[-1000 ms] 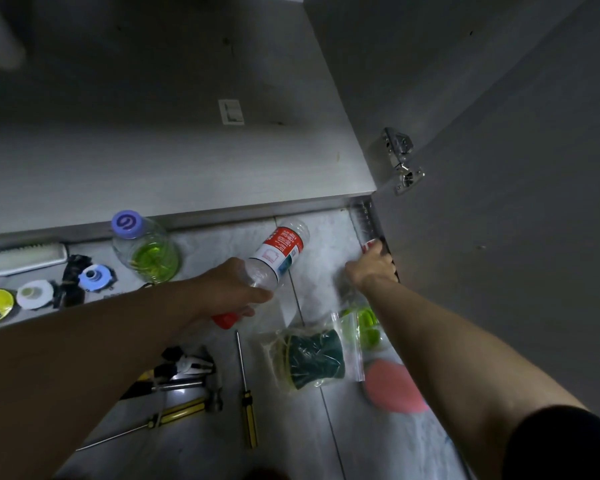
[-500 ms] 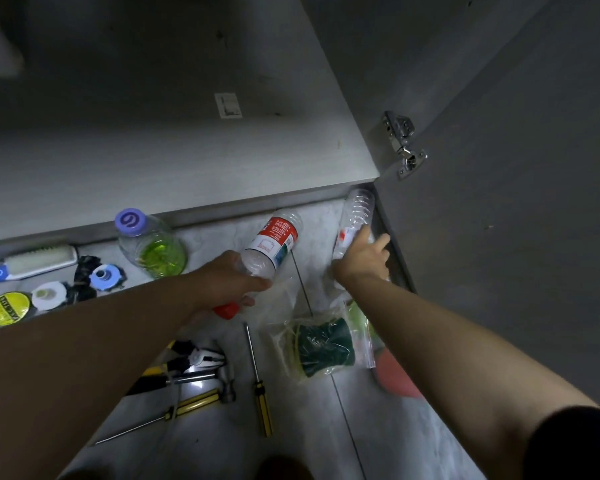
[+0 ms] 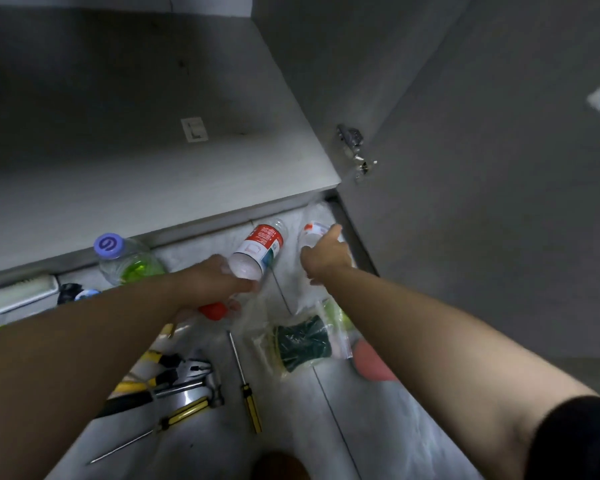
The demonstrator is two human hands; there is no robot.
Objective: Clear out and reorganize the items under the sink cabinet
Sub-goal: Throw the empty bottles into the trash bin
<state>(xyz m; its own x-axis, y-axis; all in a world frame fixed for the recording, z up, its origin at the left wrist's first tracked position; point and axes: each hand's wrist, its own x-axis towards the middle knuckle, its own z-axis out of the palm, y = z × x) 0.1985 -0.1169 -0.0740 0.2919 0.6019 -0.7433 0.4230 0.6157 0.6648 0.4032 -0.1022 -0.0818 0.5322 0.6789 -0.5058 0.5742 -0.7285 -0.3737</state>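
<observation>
My left hand (image 3: 215, 282) grips a clear plastic bottle (image 3: 260, 251) with a red-and-white label near its red cap, base pointing toward the cabinet. My right hand (image 3: 323, 258) grips a second clear bottle (image 3: 310, 232) with a red-marked label, lifted off the floor beside the open cabinet door (image 3: 465, 202). The cabinet floor (image 3: 136, 168) is a bare grey shelf with a small white sticker (image 3: 194, 129).
On the tiled floor lie a bottle of green liquid with a purple cap (image 3: 125, 261), a scrub brush (image 3: 18, 296), pliers (image 3: 174, 367), a hammer (image 3: 187, 389), two screwdrivers (image 3: 246, 386), bagged green scourers (image 3: 302, 344) and a pink disc (image 3: 371, 365). A door hinge (image 3: 355, 150) juts out.
My right hand reached to the corner by the door, took hold of the second bottle and drew it back and up. My left hand kept its bottle and shifted slightly right.
</observation>
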